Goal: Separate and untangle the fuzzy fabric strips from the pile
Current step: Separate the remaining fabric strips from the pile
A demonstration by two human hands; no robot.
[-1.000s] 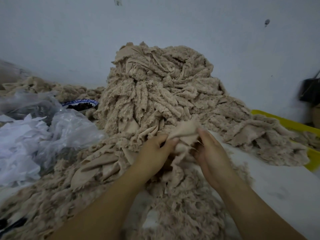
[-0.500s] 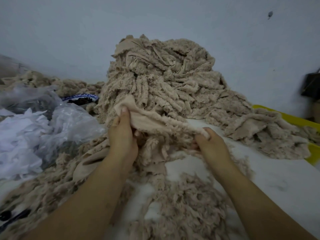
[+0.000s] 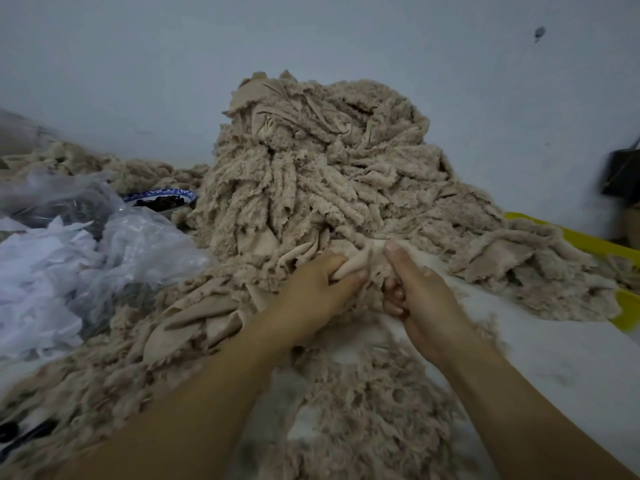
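A tall pile of beige fuzzy fabric strips [image 3: 318, 168] rises against the wall in the middle. At its foot, my left hand [image 3: 318, 289] grips a smooth-backed beige strip [image 3: 360, 261] with curled fingers. My right hand [image 3: 422, 299] holds the same strip close beside it, thumb pointing up and fingers curled under. The two hands are almost touching. Loose fuzzy strips [image 3: 363, 403] lie spread on the white table between my forearms.
Clear plastic bags with white scraps [image 3: 69, 258] lie at the left. A blue-patterned bowl [image 3: 161, 199] sits behind them. A yellow tray edge [image 3: 571, 240] shows at the right under more strips [image 3: 540, 271]. A dark object [image 3: 621, 174] hangs at the far right.
My hands were stretching a strip wide apart half a second ago; now they have come together at the pile's foot, both gripping the strip close to each other.
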